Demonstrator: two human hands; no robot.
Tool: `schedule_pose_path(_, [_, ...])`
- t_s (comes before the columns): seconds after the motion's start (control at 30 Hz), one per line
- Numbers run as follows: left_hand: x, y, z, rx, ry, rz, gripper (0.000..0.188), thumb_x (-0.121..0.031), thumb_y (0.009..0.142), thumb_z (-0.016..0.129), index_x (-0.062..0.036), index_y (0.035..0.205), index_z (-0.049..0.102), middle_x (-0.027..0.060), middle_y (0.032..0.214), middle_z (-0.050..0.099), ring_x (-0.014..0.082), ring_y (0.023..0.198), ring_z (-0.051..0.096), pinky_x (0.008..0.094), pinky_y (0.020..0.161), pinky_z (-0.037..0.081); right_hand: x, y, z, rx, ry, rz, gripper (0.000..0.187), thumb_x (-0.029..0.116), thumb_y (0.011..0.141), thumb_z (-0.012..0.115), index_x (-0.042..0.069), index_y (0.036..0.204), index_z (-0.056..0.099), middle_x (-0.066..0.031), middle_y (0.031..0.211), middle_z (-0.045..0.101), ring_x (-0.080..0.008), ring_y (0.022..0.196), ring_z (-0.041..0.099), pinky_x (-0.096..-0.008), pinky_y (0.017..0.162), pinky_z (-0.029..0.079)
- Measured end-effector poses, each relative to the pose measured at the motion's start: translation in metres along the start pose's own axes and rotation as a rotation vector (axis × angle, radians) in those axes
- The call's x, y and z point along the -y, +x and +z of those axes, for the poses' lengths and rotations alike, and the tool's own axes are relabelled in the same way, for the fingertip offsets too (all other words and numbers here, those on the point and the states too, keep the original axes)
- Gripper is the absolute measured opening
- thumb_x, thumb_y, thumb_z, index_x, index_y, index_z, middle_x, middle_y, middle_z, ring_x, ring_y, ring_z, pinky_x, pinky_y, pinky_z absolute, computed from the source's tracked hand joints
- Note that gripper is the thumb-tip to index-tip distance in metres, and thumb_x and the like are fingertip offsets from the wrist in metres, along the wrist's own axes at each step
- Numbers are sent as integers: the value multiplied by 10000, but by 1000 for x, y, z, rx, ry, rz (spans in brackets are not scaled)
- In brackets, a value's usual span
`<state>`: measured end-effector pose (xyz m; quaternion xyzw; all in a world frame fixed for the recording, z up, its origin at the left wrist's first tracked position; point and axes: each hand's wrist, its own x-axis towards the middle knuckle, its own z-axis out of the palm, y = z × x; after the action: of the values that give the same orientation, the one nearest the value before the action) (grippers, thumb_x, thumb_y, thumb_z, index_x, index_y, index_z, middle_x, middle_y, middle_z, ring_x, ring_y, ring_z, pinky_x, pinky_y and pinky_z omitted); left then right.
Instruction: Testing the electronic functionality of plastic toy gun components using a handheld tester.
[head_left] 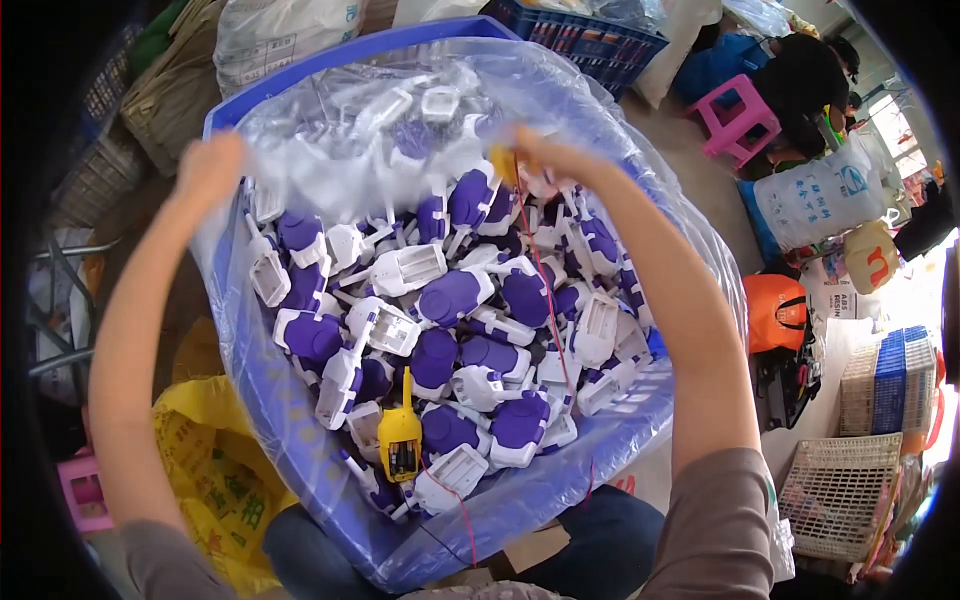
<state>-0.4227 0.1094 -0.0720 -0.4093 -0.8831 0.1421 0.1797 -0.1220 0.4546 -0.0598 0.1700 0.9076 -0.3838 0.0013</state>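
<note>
A blue crate (375, 45) lined with a clear plastic bag (690, 230) stands before me, full of white and purple plastic toy walkie-talkies (455, 297), many with open battery compartments. My left hand (212, 165) is at the crate's far left side, closed on the bag's film. Over the far right part, my right hand (545, 158) also grips the film, which stretches blurred between both hands. Beside its fingers shows a blurred yellow piece (503, 165); whether I hold it is unclear. A yellow toy walkie-talkie (401, 440) lies on the pile's near part. A thin red cord (540, 262) crosses the pile.
A yellow sack (215, 480) lies left of the crate. Behind it stand a white sack (285, 50) and a dark blue crate (585, 45). To the right are a pink stool (735, 120), a person (800, 85), an orange bag (777, 312) and white baskets (840, 495).
</note>
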Motion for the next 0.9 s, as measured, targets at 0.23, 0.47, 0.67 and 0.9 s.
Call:
schedule_pose_path(0.23, [-73, 3, -136, -1196, -338, 142, 239, -43, 676, 568, -48, 913, 593, 119, 1038, 576, 330, 964, 524, 448, 899, 367, -31, 47, -71, -343, 523, -44, 341, 321, 863, 446, 88, 1089, 552, -49, 964, 549, -157, 928, 537, -365, 799, 471])
schedule_pose_path(0.47, [-103, 2, -1, 33, -546, -25, 446, -404, 801, 554, -83, 1108, 510, 155, 1078, 529, 341, 1000, 522, 420, 833, 431, -103, 61, -1, -61, 397, 293, 429, 379, 858, 373, 139, 1155, 571, -108, 1143, 576, -261, 1000, 556, -492, 930, 367])
schedule_pose_path(0.67, [-148, -14, 47, 350, -582, -539, 823, -788, 675, 429, -289, 1329, 401, 196, 1473, -11, 490, 1289, 187, 646, 974, 188, -145, 71, 94, -364, -401, 106, 473, 447, 870, 292, 202, 1196, 533, -199, 1299, 432, -371, 1309, 220, -528, 1058, 65])
schedule_pose_path(0.9, [-183, -49, 46, 365, -853, -255, 699, -707, 725, 422, -298, 1291, 461, 193, 1472, 11, 495, 1273, 223, 612, 1014, 163, -67, -4, 121, 106, 22, 240, 415, 411, 853, 349, 183, 1122, 567, -137, 1153, 567, -336, 1205, 399, -499, 997, 242])
